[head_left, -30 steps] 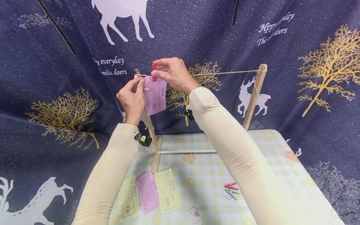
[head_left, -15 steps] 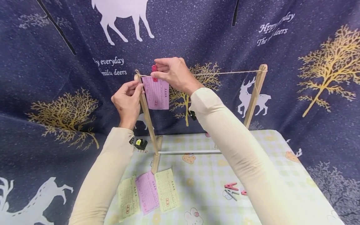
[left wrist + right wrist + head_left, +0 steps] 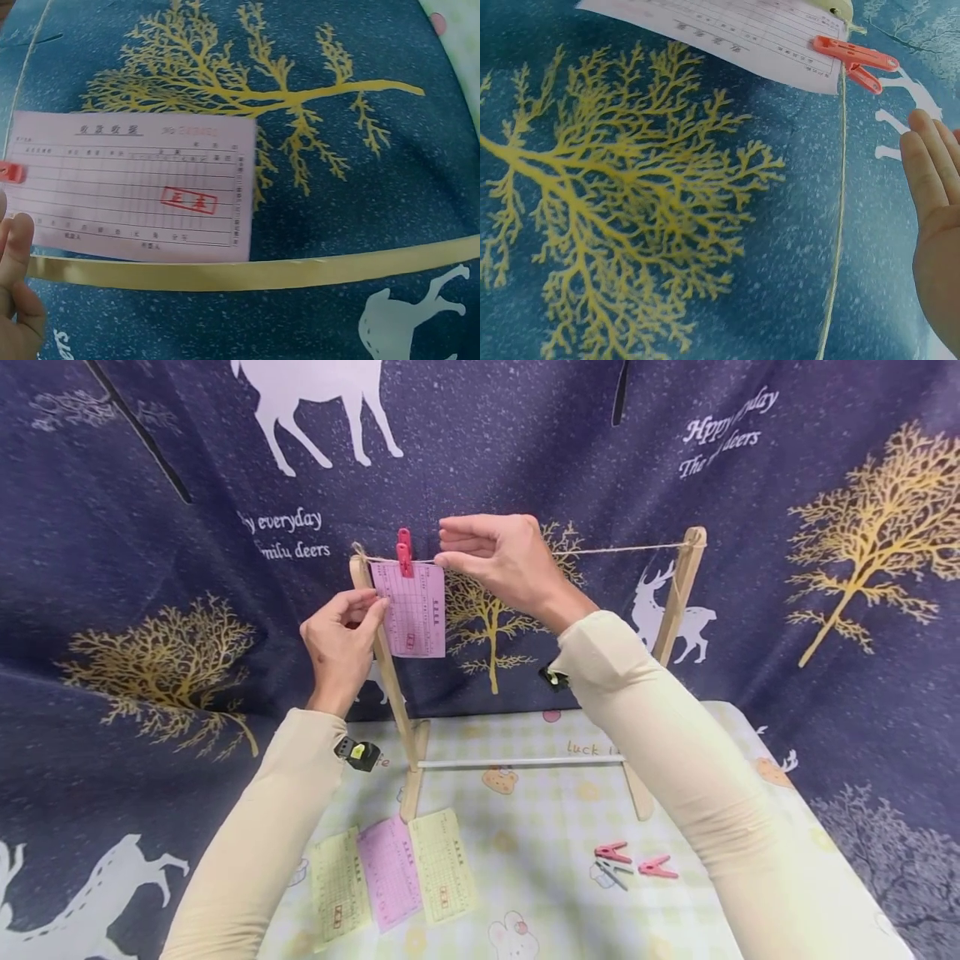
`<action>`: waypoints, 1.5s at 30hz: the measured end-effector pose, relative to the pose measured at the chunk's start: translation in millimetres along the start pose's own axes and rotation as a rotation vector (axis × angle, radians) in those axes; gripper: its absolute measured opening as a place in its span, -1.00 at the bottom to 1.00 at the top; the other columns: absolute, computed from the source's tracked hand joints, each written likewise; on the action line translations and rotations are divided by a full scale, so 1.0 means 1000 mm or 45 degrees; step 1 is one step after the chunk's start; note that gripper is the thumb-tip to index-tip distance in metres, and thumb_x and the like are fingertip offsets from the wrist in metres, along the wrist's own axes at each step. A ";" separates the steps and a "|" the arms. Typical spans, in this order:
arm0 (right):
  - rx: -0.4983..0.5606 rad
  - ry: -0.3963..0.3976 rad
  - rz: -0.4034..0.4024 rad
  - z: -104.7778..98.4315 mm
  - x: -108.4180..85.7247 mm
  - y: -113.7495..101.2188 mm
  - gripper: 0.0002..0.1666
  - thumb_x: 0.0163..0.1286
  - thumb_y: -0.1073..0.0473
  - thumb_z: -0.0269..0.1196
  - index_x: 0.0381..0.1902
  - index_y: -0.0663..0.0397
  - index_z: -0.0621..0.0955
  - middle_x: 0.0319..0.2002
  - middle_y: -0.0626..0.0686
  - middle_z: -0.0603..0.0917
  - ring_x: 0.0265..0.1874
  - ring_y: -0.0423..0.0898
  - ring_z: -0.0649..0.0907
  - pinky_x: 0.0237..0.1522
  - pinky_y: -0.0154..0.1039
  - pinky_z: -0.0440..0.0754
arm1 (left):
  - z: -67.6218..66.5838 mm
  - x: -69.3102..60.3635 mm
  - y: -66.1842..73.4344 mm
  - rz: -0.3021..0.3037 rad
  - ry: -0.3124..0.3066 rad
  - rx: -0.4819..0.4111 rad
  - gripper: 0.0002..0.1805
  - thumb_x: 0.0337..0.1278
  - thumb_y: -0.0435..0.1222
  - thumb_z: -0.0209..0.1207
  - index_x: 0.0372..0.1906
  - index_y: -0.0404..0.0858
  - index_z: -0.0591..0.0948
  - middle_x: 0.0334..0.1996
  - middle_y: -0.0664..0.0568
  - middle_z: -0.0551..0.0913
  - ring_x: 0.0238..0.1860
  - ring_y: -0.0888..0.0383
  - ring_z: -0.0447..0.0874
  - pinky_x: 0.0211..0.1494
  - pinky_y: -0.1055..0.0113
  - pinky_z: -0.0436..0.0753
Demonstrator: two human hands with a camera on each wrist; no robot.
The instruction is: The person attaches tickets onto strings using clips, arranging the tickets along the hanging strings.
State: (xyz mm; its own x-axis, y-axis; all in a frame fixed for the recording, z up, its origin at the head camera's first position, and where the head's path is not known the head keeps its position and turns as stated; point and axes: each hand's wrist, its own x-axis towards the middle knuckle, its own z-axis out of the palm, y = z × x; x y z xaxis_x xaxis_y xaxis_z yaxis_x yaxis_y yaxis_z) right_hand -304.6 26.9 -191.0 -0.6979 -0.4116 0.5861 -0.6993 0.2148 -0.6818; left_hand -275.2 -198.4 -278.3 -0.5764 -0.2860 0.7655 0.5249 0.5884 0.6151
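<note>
A pink printed receipt slip (image 3: 418, 614) hangs from a string (image 3: 626, 550) near the left post, held at its top edge by a red clothespin (image 3: 405, 558). My right hand (image 3: 513, 560) is just to the right of the clothespin, apart from it, with fingers extended and nothing in them. The right wrist view shows the same red clothespin (image 3: 855, 56) clamped over the string. At the slip's left edge is my left hand (image 3: 341, 639), fingers loosely bent, with no visible grip on the paper; whether a fingertip touches it I cannot tell.
A wooden frame's left post (image 3: 393, 685) and right post (image 3: 678, 597) carry the string, with a white crossbar (image 3: 525, 762) low between them. Yellow slips (image 3: 442, 864) and a pink slip (image 3: 390, 872) lie on the tablecloth (image 3: 555, 827). Red clothespins (image 3: 658, 867) and a grey clothespin (image 3: 611, 872) lie at right.
My right hand has let go of the red clothespin and moved right. My left hand has released the slip's corner and sits slightly lower. The slip now hangs straight from the string.
</note>
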 end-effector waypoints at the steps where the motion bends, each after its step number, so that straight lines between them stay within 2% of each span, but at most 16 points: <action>1: -0.012 -0.001 -0.006 -0.002 -0.005 0.001 -0.49 0.30 0.23 0.42 0.17 0.28 0.61 0.04 0.15 0.72 -0.01 -0.12 0.73 0.03 -0.36 0.62 | 0.000 -0.001 0.000 0.006 -0.021 0.005 -0.77 0.15 -0.31 0.41 -0.15 -0.38 0.75 -0.35 -0.14 0.78 -0.47 0.52 0.54 -0.37 0.58 0.46; 7: -0.007 -0.011 0.017 -0.015 -0.036 0.018 -0.53 0.26 0.30 0.43 0.12 0.33 0.64 -0.03 0.19 0.74 -0.04 -0.03 0.74 0.01 -0.29 0.65 | -0.001 -0.010 -0.006 0.053 -0.090 0.032 -0.79 0.11 -0.32 0.43 -0.18 -0.36 0.77 -0.39 -0.14 0.78 -0.46 0.61 0.51 -0.36 0.57 0.40; 11: 0.021 -0.002 0.036 -0.021 -0.058 0.031 -0.57 0.25 0.35 0.42 0.08 0.37 0.65 -0.07 0.22 0.75 -0.06 0.02 0.75 -0.02 -0.28 0.66 | -0.001 -0.016 -0.008 0.097 -0.126 0.048 -0.79 0.09 -0.32 0.45 -0.19 -0.35 0.77 -0.40 -0.13 0.78 -0.46 0.59 0.48 -0.35 0.54 0.38; 19: -0.069 -0.039 0.068 -0.030 -0.103 0.056 -0.56 0.22 0.35 0.45 0.06 0.35 0.66 -0.09 0.23 0.75 -0.10 0.06 0.76 -0.04 -0.30 0.67 | 0.000 -0.038 -0.013 0.130 -0.289 0.084 -0.76 0.06 -0.35 0.45 -0.17 -0.38 0.75 -0.41 -0.12 0.76 -0.50 0.29 0.48 -0.38 0.55 0.33; 25: -0.127 -0.064 0.207 -0.039 -0.138 0.077 -0.54 0.23 0.33 0.44 0.08 0.36 0.65 -0.08 0.23 0.75 -0.09 0.08 0.75 -0.06 -0.26 0.68 | -0.001 -0.055 -0.021 0.141 -0.366 0.134 -0.69 0.01 -0.30 0.49 -0.13 -0.35 0.75 -0.34 -0.11 0.77 -0.47 0.10 0.58 -0.37 0.56 0.35; 28: -0.218 -0.077 0.242 -0.045 -0.154 0.087 -0.54 0.24 0.29 0.44 0.10 0.31 0.66 -0.06 0.19 0.75 -0.05 0.06 0.74 -0.02 -0.15 0.67 | -0.001 -0.063 -0.024 0.120 -0.413 0.148 -0.69 0.02 -0.27 0.49 -0.12 -0.33 0.75 -0.28 -0.10 0.77 -0.36 0.06 0.66 -0.29 0.48 0.45; 32: -0.287 -0.090 0.247 -0.052 -0.171 0.099 -0.54 0.24 0.26 0.44 0.10 0.26 0.67 -0.03 0.17 0.75 0.00 0.06 0.72 0.05 -0.03 0.64 | -0.004 -0.073 -0.028 0.092 -0.478 0.172 -0.67 0.03 -0.25 0.49 -0.10 -0.30 0.74 -0.23 -0.09 0.77 -0.25 0.04 0.69 -0.21 0.21 0.59; 35: -0.290 -0.080 0.248 -0.055 -0.181 0.105 -0.55 0.23 0.29 0.45 0.08 0.28 0.68 -0.03 0.19 0.74 0.00 0.09 0.72 0.05 0.00 0.63 | -0.005 -0.078 -0.031 0.081 -0.499 0.182 -0.66 0.03 -0.25 0.48 -0.08 -0.30 0.74 -0.21 -0.11 0.77 -0.29 0.02 0.70 -0.23 0.07 0.62; 37: -0.291 -0.064 0.245 -0.056 -0.187 0.109 -0.56 0.21 0.31 0.46 0.06 0.30 0.69 -0.03 0.20 0.74 -0.02 0.10 0.72 0.03 0.00 0.64 | -0.005 -0.081 -0.033 0.081 -0.505 0.181 -0.65 0.03 -0.25 0.48 -0.07 -0.31 0.73 -0.20 -0.12 0.77 -0.34 0.01 0.69 -0.25 0.06 0.62; 42: -0.291 -0.043 0.243 -0.058 -0.199 0.118 -0.57 0.18 0.33 0.47 0.02 0.33 0.70 -0.06 0.20 0.75 -0.06 0.13 0.73 -0.05 0.04 0.67 | -0.005 -0.088 -0.039 0.048 -0.529 0.126 -0.65 0.02 -0.28 0.49 -0.07 -0.31 0.73 -0.19 -0.12 0.77 -0.35 -0.04 0.66 -0.31 0.43 0.54; 44: -0.305 -0.053 0.256 -0.058 -0.205 0.122 -0.57 0.20 0.30 0.47 0.03 0.32 0.69 -0.06 0.19 0.75 -0.05 0.13 0.73 -0.04 0.07 0.66 | -0.004 -0.093 -0.043 0.026 -0.547 0.104 -0.65 0.00 -0.30 0.49 -0.06 -0.31 0.73 -0.19 -0.13 0.77 -0.32 -0.04 0.66 -0.32 0.49 0.51; 45: -0.311 -0.059 0.267 -0.058 -0.209 0.124 -0.58 0.21 0.29 0.46 0.04 0.31 0.69 -0.05 0.19 0.75 -0.05 0.13 0.73 -0.04 0.08 0.66 | -0.004 -0.096 -0.045 0.022 -0.555 0.104 -0.64 0.00 -0.31 0.50 -0.06 -0.31 0.73 -0.19 -0.13 0.77 -0.32 -0.03 0.65 -0.31 0.46 0.53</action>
State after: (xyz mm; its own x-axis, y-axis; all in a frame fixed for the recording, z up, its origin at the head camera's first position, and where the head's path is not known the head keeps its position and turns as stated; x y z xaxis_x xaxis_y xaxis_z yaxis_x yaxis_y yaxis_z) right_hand -254.4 191.0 -371.9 -0.8267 -0.3743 0.4200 -0.5615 0.5032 -0.6568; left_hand -241.0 -200.0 -378.6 -0.7873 0.0601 0.6136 0.4958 0.6532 0.5723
